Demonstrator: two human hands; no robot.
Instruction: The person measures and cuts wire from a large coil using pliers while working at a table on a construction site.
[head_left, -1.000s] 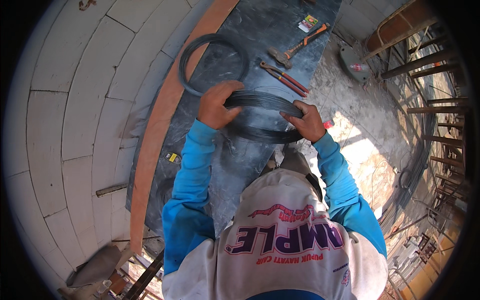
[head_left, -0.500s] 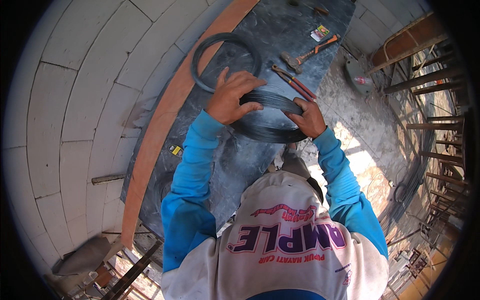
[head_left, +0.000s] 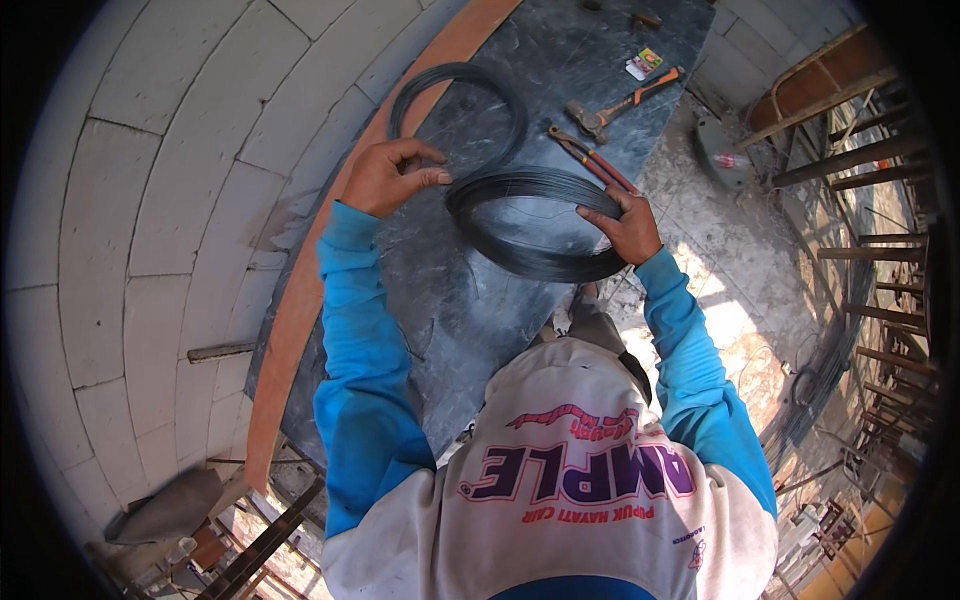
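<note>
A thick coil of dark wire (head_left: 540, 265) lies tilted over the dark tabletop near its right edge. My right hand (head_left: 632, 228) grips the coil's right side, thumb on top and fingers wrapped below. My left hand (head_left: 392, 178) is off the coil, up and to its left, with thumb and index finger apart; I see nothing between them. Beyond it rests a second, thinner wire coil (head_left: 515, 110), partly over a long brown strip. Pincers with red handles (head_left: 597, 160) lie just past the held coil, their handle ends close to its rim.
A hammer (head_left: 610, 115) and a small colourful packet (head_left: 643, 63) lie at the table's far right. The brown strip (head_left: 290, 345) runs along the left table edge (head_left: 440, 330) beside a block wall (head_left: 150, 210). Metal bars (head_left: 870, 255) stand stacked at the right above a sunlit floor.
My left hand has let go of the coil and moved left and slightly up. The right hand keeps its hold. A yellow item on the table is now hidden behind my left sleeve.
</note>
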